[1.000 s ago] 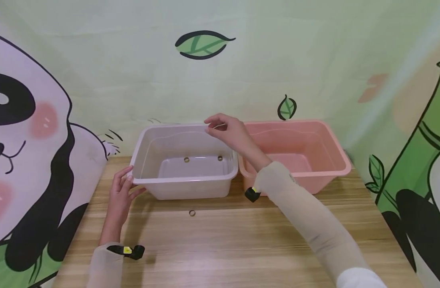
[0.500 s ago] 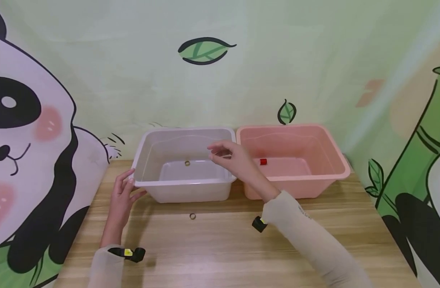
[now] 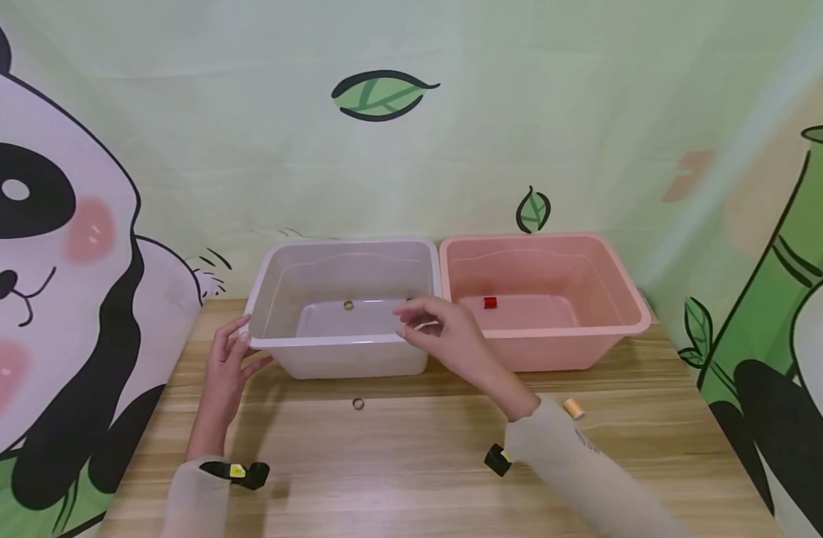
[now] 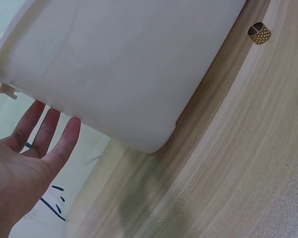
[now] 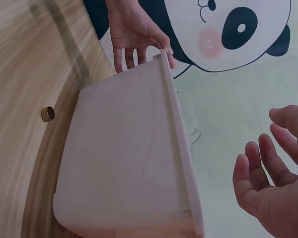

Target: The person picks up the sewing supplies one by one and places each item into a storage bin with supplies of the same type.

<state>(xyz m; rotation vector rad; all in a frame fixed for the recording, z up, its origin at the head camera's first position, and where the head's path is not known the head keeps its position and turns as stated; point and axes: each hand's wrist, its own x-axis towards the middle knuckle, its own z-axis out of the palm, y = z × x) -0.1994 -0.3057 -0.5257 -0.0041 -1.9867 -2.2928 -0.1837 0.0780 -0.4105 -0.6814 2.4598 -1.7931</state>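
Observation:
My left hand (image 3: 228, 366) holds the left rim of the white tub (image 3: 350, 357), its thumb at the rim and its fingers against the outer wall in the right wrist view. My right hand (image 3: 445, 329) hovers over the tub's front right corner, fingers loosely bent, nothing between them. In the right wrist view the right hand (image 5: 275, 183) is apart from the tub. One gold thimble (image 3: 348, 305) lies inside the tub; a second is almost hidden behind my right fingers. Another dimpled, open-ended thimble (image 4: 260, 33) rests on the table before the tub (image 4: 119, 64).
Beside the white tub stands a pink tub (image 3: 532, 351), with a red thread spool (image 3: 490, 302) inside. An orange thread spool (image 3: 573, 409) lies on the wooden table (image 3: 384, 478) near my right sleeve. A panda-print cloth (image 3: 263, 149) hangs behind.
My right hand has come down and toward me from above the white tub's back rim to its front right corner. The red and orange spools have come into sight. My left hand stays put.

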